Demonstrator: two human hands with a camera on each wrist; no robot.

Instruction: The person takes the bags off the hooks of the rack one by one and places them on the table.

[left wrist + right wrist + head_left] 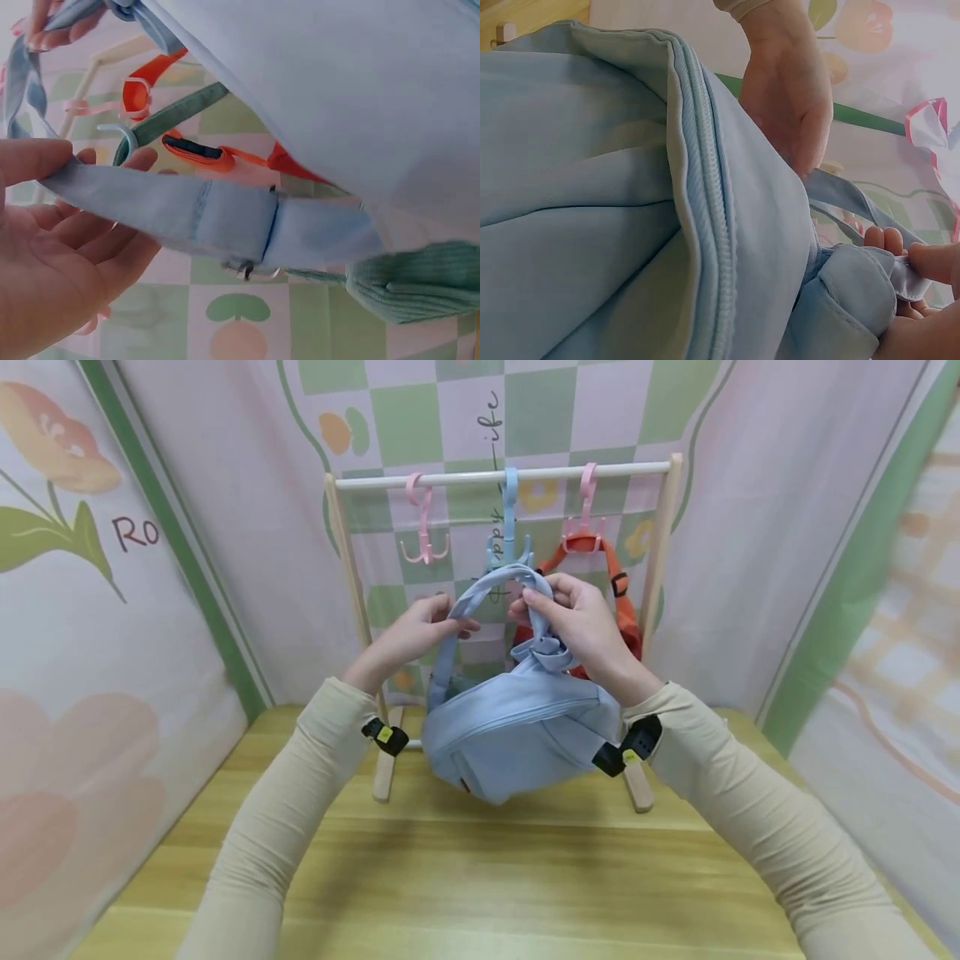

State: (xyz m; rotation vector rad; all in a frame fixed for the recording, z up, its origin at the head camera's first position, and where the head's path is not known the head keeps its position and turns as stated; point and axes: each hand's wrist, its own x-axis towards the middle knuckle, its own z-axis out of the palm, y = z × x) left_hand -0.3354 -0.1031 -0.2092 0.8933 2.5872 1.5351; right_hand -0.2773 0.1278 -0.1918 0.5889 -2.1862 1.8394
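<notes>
A light blue shoulder bag (pixel 517 727) hangs tilted by its strap (pixel 487 583), in front of the rack and above the table. My left hand (pixel 416 631) pinches the strap's left side, thumb on top and fingers beneath; a buckle (pixel 244 268) sits farther along it. With thumb and fingers my right hand (pixel 588 627) pinches the strap's right side, just above a knotted bow (pixel 546 652). The strap's top loop overlaps the lower prongs of the blue hook (pixel 510 518) in the head view. A zipper (pixel 709 180) runs along the bag's edge.
The rack's white bar (pixel 465 479) also carries a left pink hook (pixel 425 527) and a right pink hook (pixel 587 502). An orange bag (pixel 622 602) hangs from the right one. Behind the blue bag is a green corduroy bag (pixel 412 285). The rack stands on a wooden table (pixel 480 877).
</notes>
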